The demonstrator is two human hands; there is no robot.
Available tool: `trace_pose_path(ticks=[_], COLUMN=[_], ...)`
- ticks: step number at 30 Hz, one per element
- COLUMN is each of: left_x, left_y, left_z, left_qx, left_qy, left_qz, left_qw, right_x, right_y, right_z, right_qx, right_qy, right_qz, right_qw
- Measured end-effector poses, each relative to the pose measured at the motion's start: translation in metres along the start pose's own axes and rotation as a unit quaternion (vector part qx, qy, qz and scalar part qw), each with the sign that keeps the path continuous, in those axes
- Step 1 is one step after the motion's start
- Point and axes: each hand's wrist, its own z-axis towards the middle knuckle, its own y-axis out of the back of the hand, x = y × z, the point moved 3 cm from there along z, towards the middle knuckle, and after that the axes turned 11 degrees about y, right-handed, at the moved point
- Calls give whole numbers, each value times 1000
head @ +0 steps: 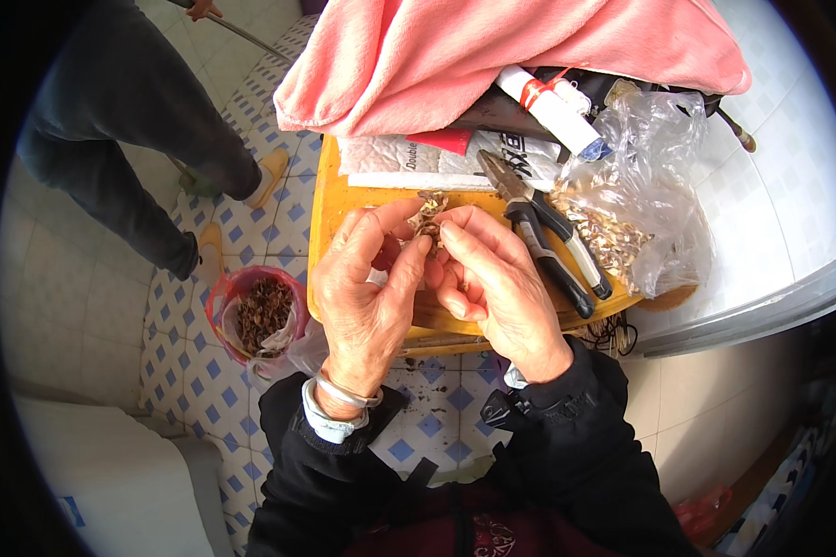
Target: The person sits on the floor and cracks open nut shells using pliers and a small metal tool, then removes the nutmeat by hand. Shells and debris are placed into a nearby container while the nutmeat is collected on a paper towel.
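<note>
Between the fingertips of my left hand (362,292) and my right hand (505,289) is a crumpled brown dried husk (430,212) with pale yellowish bits showing. Both thumbs press on it just above the near part of a yellow table (341,184). Fingers hide its lower part. To the right of my right hand lie combination pliers (540,230) with black and grey handles, jaws pointing away from me. Beyond them, a clear plastic bag (669,202) holds many small pale and brown pieces (602,240).
A pink towel (460,63) covers things at the table's back, near a rolled white paper (550,108) and a printed wrapper (439,160). A pink bucket (217,317) of brown husks (268,313) stands on the left floor. Another person's legs (146,132) are at far left.
</note>
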Motion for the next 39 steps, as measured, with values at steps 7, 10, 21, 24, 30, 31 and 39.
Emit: trace_pose_path(ticks=[7, 10, 21, 24, 30, 31, 39], left_x=[-9, -9, -7, -5, 5, 7, -8], left_y=[-1, -1, -2, -2, -1, 0, -5], left_z=[2, 1, 2, 3, 3, 1, 0], left_qx=[-18, -35, -10, 1, 8, 14, 21], left_qy=[-130, -166, -143, -142, -40, 3, -121], left_qz=[88, 132, 82, 66, -76, -115, 14], left_qw=[987, 977, 986, 988, 996, 993, 992], right_x=[-2, -3, -3, -2, -2, -2, -5], right_y=[2, 2, 5, 5, 7, 7, 6], right_z=[0, 0, 0, -1, 2, 2, 0], right_qx=[0, -10, -19, -25, -7, -11, -34], right_qy=[24, 33, 21, 11, 6, 4, -15], right_qz=[-17, -12, 10, 14, 41, 48, 71], right_qw=[1000, 999, 1000, 1000, 999, 999, 997])
